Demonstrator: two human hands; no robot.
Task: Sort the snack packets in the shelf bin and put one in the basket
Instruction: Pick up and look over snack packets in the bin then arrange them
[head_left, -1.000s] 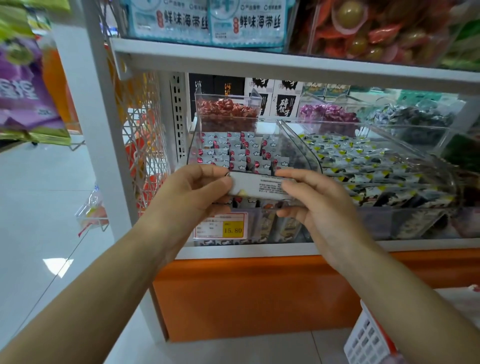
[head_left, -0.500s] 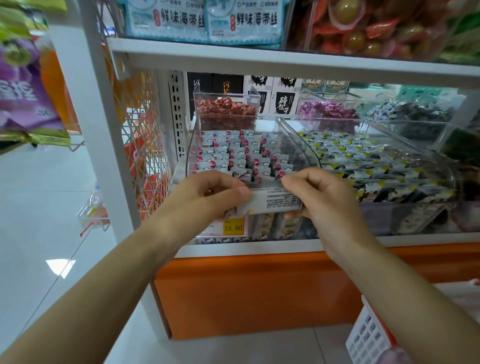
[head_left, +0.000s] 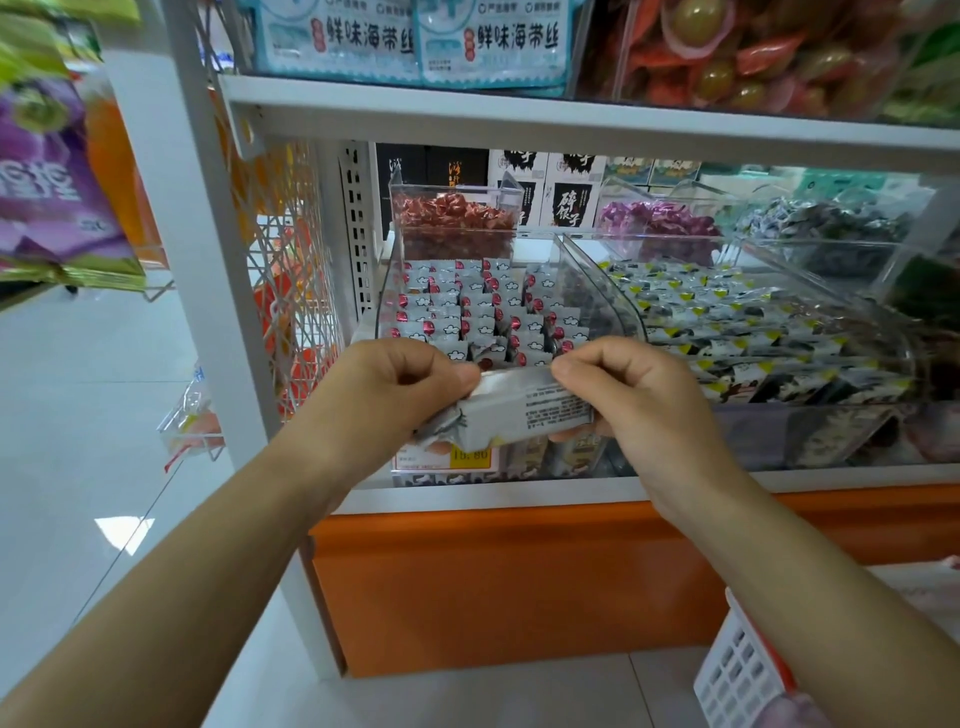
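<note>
Gripping snack packet (head_left: 511, 415) — left hand (head_left: 395, 395), right hand (head_left: 634, 400) pinch opposite ends — before shelf bin (head_left: 597, 291).

The held packet (head_left: 524, 410) is silver-grey with a block of tiny black print (too small to read). In the clear shelf bin (head_left: 597, 291), the snack packets (head_left: 457, 306) are silver-white with red dots and white cloud shapes. Right of the bin lie black-and-white packets (head_left: 727, 322) marked with yellow triangles; behind the bin are red-wrapped sweets (head_left: 452, 215). Below the bin sit a price tag (head_left: 470, 456), seemingly yellow on white, and an orange base panel (head_left: 493, 587). Lower right of the bin, the basket (head_left: 737, 670) is white lattice.
</note>
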